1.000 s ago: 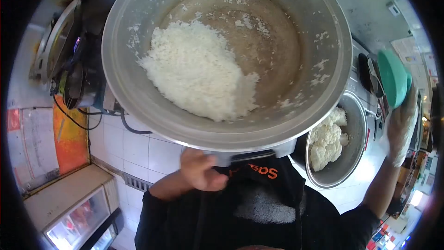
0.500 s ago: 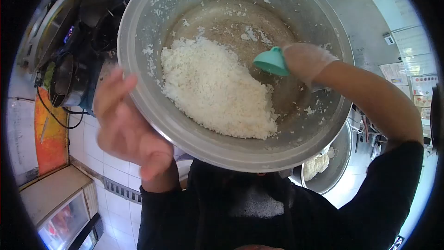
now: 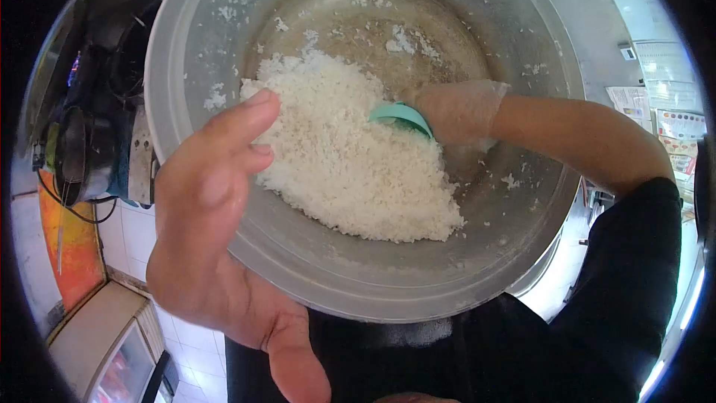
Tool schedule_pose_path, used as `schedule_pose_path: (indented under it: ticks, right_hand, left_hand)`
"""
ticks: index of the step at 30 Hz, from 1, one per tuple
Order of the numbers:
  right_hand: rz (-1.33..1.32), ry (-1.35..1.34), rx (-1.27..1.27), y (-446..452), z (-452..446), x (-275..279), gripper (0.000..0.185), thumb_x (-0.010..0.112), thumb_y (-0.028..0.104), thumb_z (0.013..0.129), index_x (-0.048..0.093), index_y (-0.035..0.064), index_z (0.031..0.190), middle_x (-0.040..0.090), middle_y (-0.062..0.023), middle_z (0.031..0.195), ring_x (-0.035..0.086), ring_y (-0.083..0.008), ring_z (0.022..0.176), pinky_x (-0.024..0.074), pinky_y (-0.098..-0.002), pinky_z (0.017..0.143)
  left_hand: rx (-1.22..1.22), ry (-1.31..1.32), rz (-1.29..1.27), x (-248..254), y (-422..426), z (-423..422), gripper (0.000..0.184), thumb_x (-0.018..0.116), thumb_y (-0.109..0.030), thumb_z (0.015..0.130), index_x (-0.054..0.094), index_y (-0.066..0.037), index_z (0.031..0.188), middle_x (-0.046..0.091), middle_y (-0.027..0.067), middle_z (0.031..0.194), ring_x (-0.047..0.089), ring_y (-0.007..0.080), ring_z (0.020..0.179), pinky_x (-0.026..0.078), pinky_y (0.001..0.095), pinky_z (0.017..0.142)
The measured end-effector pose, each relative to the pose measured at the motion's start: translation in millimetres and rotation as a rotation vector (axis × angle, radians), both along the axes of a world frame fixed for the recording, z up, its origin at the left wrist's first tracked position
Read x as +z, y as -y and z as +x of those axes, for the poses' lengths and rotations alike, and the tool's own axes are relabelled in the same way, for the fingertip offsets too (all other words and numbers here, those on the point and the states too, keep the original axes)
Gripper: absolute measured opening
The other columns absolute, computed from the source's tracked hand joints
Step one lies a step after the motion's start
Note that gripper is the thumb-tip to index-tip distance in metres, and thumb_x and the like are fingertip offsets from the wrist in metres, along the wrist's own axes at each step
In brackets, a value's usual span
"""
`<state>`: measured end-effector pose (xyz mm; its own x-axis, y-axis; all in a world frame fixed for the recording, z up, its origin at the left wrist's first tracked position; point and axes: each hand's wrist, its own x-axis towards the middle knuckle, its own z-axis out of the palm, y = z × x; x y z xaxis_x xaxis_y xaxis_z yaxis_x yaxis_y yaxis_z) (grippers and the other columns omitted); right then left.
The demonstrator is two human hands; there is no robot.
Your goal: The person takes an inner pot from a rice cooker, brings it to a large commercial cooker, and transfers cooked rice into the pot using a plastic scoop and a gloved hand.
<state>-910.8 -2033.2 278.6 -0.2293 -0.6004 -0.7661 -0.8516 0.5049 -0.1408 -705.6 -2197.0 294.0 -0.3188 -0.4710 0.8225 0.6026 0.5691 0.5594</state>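
A large metal pot (image 3: 358, 291) fills the middle of the view, with a heap of white rice (image 3: 343, 157) lying in its left and near part. My right hand (image 3: 455, 116), in a clear plastic glove, is inside the pot and grips a turquoise bowl-shaped scoop (image 3: 403, 113). The scoop's edge is pressed into the right side of the rice. My left hand (image 3: 216, 231) is bare, at the pot's left rim, its fingers spread and holding nothing. Its fingertips reach over the rim in front of the rice.
Dark pans on a stove (image 3: 86, 153) stand at the left. A glass-fronted cabinet (image 3: 123, 362) is at the lower left. Papers (image 3: 664, 67) hang on the wall at the right. Loose grains cling to the pot's inner wall.
My right hand came from the far right into the pot with the scoop, then moved left into the rice. My left hand rose from below the pot to its left rim.
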Motion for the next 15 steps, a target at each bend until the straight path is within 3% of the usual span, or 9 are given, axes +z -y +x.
schedule_pose_path:
  ticks: [2, 4, 5, 7, 11, 13, 15]
  right_hand:
    - [0.006, 0.022, 0.029, 5.5, -6.0, -8.6, 0.027, 0.063, 0.011, 0.084, 0.059, 0.0019, 0.108, 0.067, -0.0201, 0.099, 0.066, -0.0339, 0.097, 0.0505, -0.0424, 0.083]
    - [0.027, 0.06, 0.108, 8.6, -5.5, -14.6, 0.028, 0.064, 0.012, 0.083, 0.058, 0.0044, 0.11, 0.066, -0.0193, 0.102, 0.065, -0.0326, 0.097, 0.0501, -0.0429, 0.083]
    - [0.032, 0.055, 0.104, 6.3, -5.6, -17.7, 0.028, 0.064, 0.012, 0.083, 0.058, 0.0044, 0.11, 0.066, -0.0193, 0.102, 0.065, -0.0326, 0.097, 0.0501, -0.0429, 0.083]
    - [-0.013, 0.079, 0.091, 3.3, -6.4, -24.3, 0.032, 0.064, 0.013, 0.084, 0.056, 0.0051, 0.114, 0.066, -0.019, 0.103, 0.065, -0.0334, 0.099, 0.0502, -0.0443, 0.083]
    - [0.063, 0.065, 0.121, 8.1, 0.6, -23.4, 0.038, 0.064, 0.015, 0.085, 0.053, 0.0054, 0.12, 0.065, -0.019, 0.107, 0.063, -0.035, 0.102, 0.0495, -0.0454, 0.086]
    - [0.049, 0.138, 0.097, 11.1, 6.4, -15.2, 0.043, 0.059, 0.013, 0.09, 0.048, 0.0087, 0.132, 0.061, -0.0173, 0.12, 0.058, -0.0292, 0.117, 0.0463, -0.0387, 0.098]
    - [0.103, 0.161, 0.064, 18.9, 13.2, -7.9, 0.045, 0.059, 0.014, 0.09, 0.047, 0.0078, 0.132, 0.06, -0.0176, 0.12, 0.057, -0.0296, 0.117, 0.0459, -0.0389, 0.099]
  left_hand:
    - [0.069, -0.023, 0.001, -0.2, 4.9, 0.8, 0.111, 0.018, -0.087, 0.08, 0.038, 0.011, 0.126, 0.055, 0.0449, 0.101, 0.062, 0.0309, 0.076, 0.049, 0.0287, 0.061]
    - [-0.242, 0.057, -0.079, 0.7, 16.6, 13.2, 0.087, 0.05, -0.069, 0.087, 0.041, 0.006, 0.13, 0.054, 0.0396, 0.111, 0.06, 0.0406, 0.1, 0.05, 0.0443, 0.084]
    - [-0.246, 0.051, -0.076, -0.4, 12.4, 11.1, 0.087, 0.05, -0.069, 0.087, 0.041, 0.006, 0.13, 0.054, 0.0396, 0.111, 0.06, 0.0406, 0.1, 0.05, 0.0443, 0.084]
    - [-0.031, -0.032, 0.001, -1.5, 1.8, 2.6, 0.099, 0.021, -0.079, 0.087, 0.039, 0.011, 0.127, 0.055, 0.0453, 0.1, 0.058, 0.0274, 0.074, 0.046, 0.0314, 0.07]
    - [-0.059, -0.098, -0.007, -3.6, 5.5, -1.8, 0.091, 0.024, -0.072, 0.09, 0.039, 0.009, 0.128, 0.054, 0.0455, 0.101, 0.057, 0.0273, 0.075, 0.044, 0.0331, 0.075]
    - [-0.086, 0.003, -0.127, -3.4, 15.4, 5.9, 0.085, 0.027, -0.066, 0.09, 0.038, 0.008, 0.13, 0.054, 0.0449, 0.101, 0.056, 0.0285, 0.073, 0.045, 0.0339, 0.074]
    - [-0.103, 0.059, -0.206, 1.9, 26.0, 12.9, 0.085, 0.028, -0.065, 0.089, 0.038, 0.008, 0.13, 0.054, 0.0446, 0.101, 0.056, 0.0289, 0.073, 0.045, 0.0353, 0.072]
